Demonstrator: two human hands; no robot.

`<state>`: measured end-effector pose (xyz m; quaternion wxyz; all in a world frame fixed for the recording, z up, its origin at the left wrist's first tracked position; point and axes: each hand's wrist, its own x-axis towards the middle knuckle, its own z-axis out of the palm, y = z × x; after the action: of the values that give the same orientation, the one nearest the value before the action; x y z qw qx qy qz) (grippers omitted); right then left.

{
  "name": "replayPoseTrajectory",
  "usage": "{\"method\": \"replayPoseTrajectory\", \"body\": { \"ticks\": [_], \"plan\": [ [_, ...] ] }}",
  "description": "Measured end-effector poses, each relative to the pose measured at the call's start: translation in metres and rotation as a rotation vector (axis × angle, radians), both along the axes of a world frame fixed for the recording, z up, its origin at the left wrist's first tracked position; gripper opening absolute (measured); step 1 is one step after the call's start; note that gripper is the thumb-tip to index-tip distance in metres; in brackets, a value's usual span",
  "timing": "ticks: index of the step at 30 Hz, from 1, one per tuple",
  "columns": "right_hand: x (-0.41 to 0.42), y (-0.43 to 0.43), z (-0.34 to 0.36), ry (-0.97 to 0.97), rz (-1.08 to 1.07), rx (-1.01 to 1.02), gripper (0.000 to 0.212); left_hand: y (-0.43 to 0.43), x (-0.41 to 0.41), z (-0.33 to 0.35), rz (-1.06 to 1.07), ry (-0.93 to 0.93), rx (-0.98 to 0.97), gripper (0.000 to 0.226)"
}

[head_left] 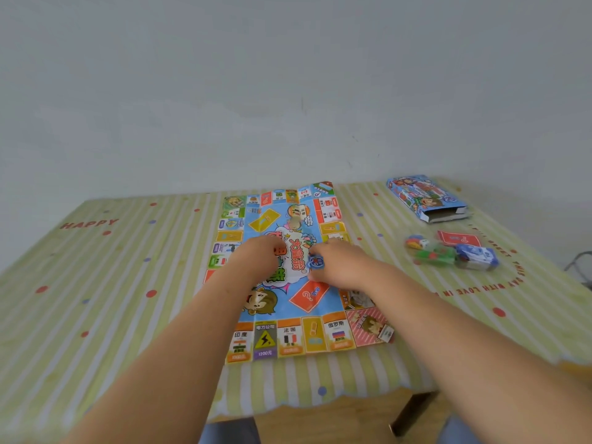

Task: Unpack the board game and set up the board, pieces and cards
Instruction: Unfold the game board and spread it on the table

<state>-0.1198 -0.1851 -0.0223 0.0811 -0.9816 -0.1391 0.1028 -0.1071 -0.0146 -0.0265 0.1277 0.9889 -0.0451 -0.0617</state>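
Note:
A colourful paper game board (285,339) lies unfolded in the middle of the table, still creased along its folds. My left hand (253,256) presses flat on the board's centre left. My right hand (336,262) presses flat on its centre right. The open game box (423,197) lies at the far right. In front of it are a red card pack (458,240), a bag of dice and small pieces (419,245), green pieces (437,256) and a blue-white wrapped pack (477,256).
The table wears a yellow-green striped cloth (96,299) with dots and red lettering. A plain wall stands close behind the table. A wooden chair (320,415) sits at the table's front edge below me.

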Motion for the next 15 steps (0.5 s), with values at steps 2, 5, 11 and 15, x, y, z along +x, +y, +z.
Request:
{"method": "replayPoseTrajectory", "body": {
  "ticks": [2, 5, 11, 15],
  "plan": [
    [-0.001, 0.004, -0.002, -0.053, 0.009, -0.006, 0.048, -0.002, 0.001, 0.001, 0.006, -0.002, 0.033, 0.058],
    [-0.002, 0.008, -0.007, -0.141, -0.004, 0.004, 0.043, -0.005, 0.002, 0.002, 0.008, -0.021, 0.101, 0.056],
    [-0.003, 0.005, -0.011, -0.175, -0.007, -0.021, 0.039, -0.009, 0.006, -0.001, -0.013, -0.048, 0.229, 0.050],
    [-0.002, 0.001, -0.012, -0.195, -0.026, -0.028, 0.038, -0.011, 0.008, -0.003, 0.017, -0.071, 0.235, 0.043]
  ]
}}
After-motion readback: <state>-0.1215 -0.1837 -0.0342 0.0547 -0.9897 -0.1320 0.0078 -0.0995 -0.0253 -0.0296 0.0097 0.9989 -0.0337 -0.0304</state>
